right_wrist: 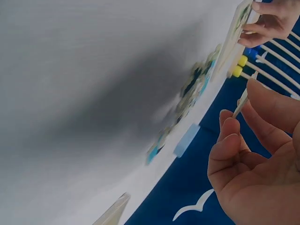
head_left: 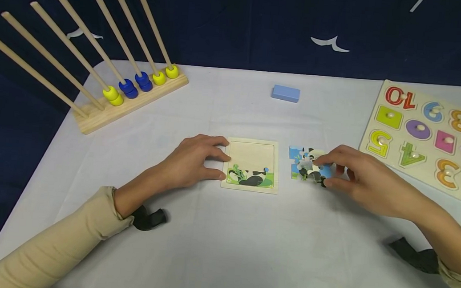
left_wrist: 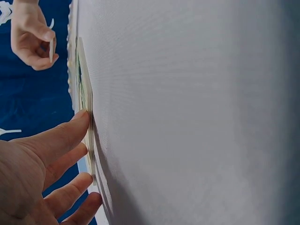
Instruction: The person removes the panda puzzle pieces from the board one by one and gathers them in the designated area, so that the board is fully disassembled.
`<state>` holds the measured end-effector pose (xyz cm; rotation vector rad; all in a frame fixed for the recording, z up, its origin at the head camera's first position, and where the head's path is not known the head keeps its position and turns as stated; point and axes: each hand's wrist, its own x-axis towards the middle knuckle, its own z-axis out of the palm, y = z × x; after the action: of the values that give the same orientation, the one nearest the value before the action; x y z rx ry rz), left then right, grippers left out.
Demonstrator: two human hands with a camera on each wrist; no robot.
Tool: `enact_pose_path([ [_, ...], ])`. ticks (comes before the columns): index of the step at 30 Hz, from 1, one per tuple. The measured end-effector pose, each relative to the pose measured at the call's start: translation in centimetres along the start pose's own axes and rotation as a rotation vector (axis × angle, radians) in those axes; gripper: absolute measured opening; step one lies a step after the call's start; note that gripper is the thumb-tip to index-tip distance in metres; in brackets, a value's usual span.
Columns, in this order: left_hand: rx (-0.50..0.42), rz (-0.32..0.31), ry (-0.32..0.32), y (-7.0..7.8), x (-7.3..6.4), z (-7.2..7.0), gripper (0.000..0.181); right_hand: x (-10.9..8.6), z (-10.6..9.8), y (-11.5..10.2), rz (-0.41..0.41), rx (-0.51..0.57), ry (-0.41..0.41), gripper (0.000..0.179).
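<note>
A square wooden puzzle tray [head_left: 249,190] lies flat mid-table. Along its lower part, fitted pieces [head_left: 252,177] show a panda's body on green grass; bare wood shows above them. My left hand [head_left: 191,162] rests at the tray's left edge, fingertips and thumb touching the rim. To the tray's right is a cluster of loose puzzle pieces [head_left: 304,163] with panda and blue-sky parts. My right hand [head_left: 362,180] is over the right side of this cluster. Between thumb and fingertips it pinches a thin puzzle piece [right_wrist: 241,103], raised off the table and seen nearly edge-on.
A wooden bead rack [head_left: 133,106] with tall rods and yellow and blue beads stands at the back left. Behind the tray lies a blue block [head_left: 285,93]. A knob board with numbers and shapes [head_left: 427,140] takes up the right side. Dark curtain [head_left: 239,24] hangs behind the table.
</note>
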<state>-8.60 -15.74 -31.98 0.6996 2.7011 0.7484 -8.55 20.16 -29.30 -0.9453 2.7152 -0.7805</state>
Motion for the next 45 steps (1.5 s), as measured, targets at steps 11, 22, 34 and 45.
enact_pose_path([
  [11,0.005,0.001,-0.003,0.0,0.0,0.0,0.04,-1.7,-0.4,2.1,0.031,-0.061,0.011,0.042],
  [22,0.002,-0.002,-0.001,0.0,0.1,0.0,0.04,-1.9,-0.3,3.6,0.122,-0.116,-0.025,0.043],
  [34,0.007,-0.005,-0.002,0.1,0.0,0.0,0.04,-1.8,-0.2,4.0,0.18,-0.12,-0.058,0.042],
  [45,0.006,-0.005,-0.006,0.1,0.1,0.0,0.04,-1.7,-0.2,3.8,0.23,-0.118,-0.099,0.043],
])
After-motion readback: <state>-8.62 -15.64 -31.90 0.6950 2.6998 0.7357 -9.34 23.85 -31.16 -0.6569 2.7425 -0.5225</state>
